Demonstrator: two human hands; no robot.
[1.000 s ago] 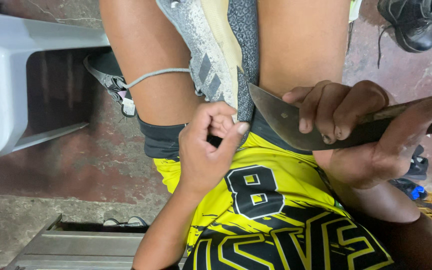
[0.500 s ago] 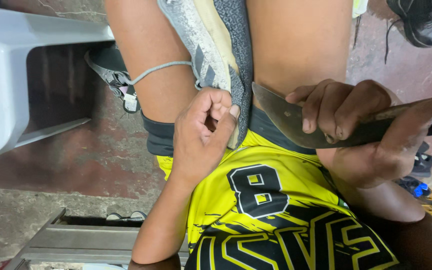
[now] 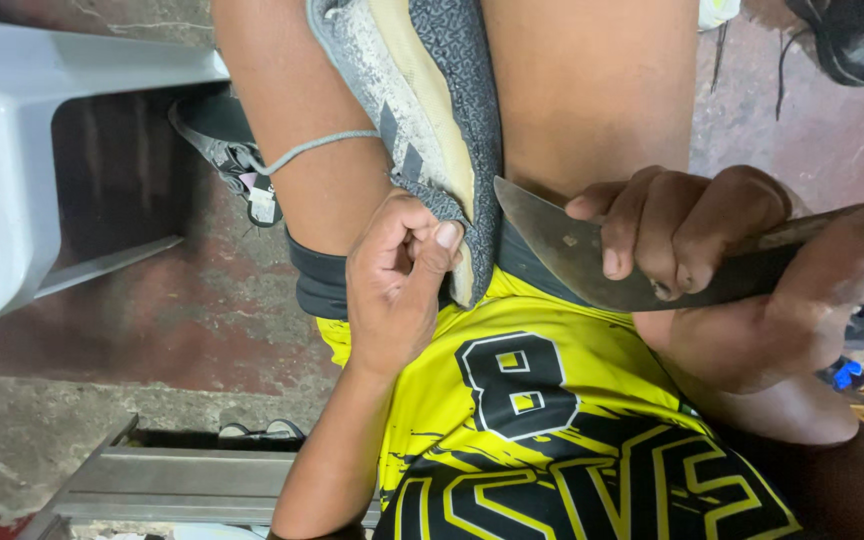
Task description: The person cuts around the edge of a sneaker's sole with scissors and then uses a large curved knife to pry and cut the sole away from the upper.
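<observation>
A worn grey and cream sneaker (image 3: 422, 110) is clamped sole-side up between my bare knees. My left hand (image 3: 392, 285) pinches the shoe's heel end, thumb pressed on the rim. My right hand (image 3: 722, 270) grips a broad dark metal blade (image 3: 552, 240), fingers wrapped over its flat side. The blade's pointed tip touches the sneaker's edge where the sole meets the knit upper. A grey lace (image 3: 312, 150) runs off the shoe across my left thigh. I wear yellow and black shorts (image 3: 552, 420).
A white plastic chair (image 3: 22, 150) stands at the left over a reddish concrete floor. A second sneaker (image 3: 217, 140) lies under my left leg. A black shoe (image 3: 857, 35) sits at the top right. A metal ledge (image 3: 182, 480) runs along the bottom left.
My left hand has shifted its pinch on the heel. The blade tip stays against the sole's edge with little movement.
</observation>
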